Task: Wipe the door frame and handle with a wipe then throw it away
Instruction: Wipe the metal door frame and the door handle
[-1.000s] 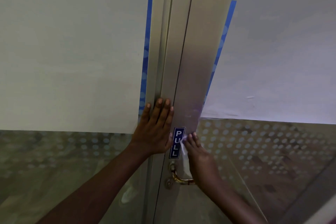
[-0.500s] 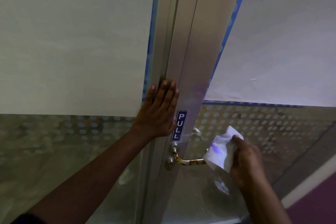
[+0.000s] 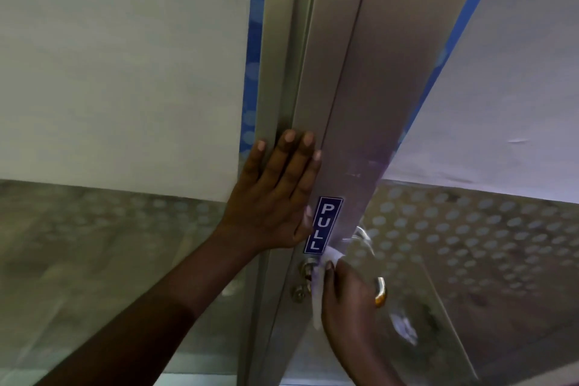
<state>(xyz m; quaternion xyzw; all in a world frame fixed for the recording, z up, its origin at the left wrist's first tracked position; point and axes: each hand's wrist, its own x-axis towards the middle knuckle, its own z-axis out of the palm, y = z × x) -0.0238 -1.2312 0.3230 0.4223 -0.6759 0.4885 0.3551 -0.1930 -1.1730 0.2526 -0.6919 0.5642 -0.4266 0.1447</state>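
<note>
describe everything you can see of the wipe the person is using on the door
The wipe is a thin, white, crumpled sheet, soft like tissue or a wet wipe. The right hand presses it against the door handle near its base, just below the blue PULL sticker on the metal door frame. One bunched corner pokes up above the fingers and a loose strip hangs down beside the palm. Most of the sheet is hidden under the hand.
</note>
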